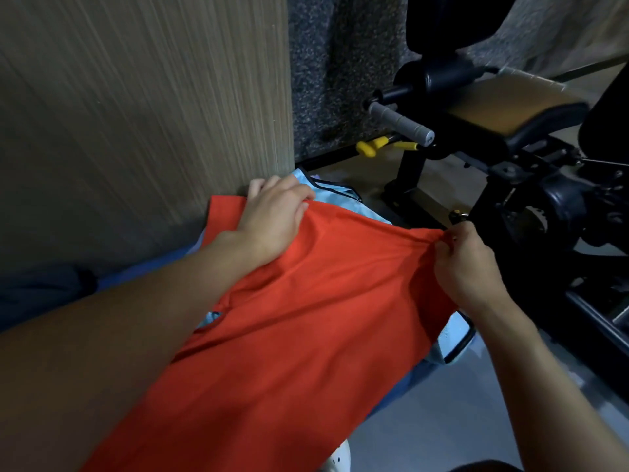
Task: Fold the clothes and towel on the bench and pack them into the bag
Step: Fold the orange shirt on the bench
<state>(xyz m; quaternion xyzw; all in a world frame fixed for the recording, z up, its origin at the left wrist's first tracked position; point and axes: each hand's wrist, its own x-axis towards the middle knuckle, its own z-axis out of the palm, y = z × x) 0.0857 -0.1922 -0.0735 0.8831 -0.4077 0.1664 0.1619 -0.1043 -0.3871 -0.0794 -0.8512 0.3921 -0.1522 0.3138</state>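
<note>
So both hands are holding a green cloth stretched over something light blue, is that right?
Not quite: the cloth is orange-red, not green. The head view shows the left hand and the right hand holding its far edge, with the light blue item underneath.

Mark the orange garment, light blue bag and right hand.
orange garment (289, 318), head view, middle of the spread cloth.
light blue bag (357, 207), head view, far panel beyond the garment.
right hand (459, 260), head view, back of the hand.
</note>
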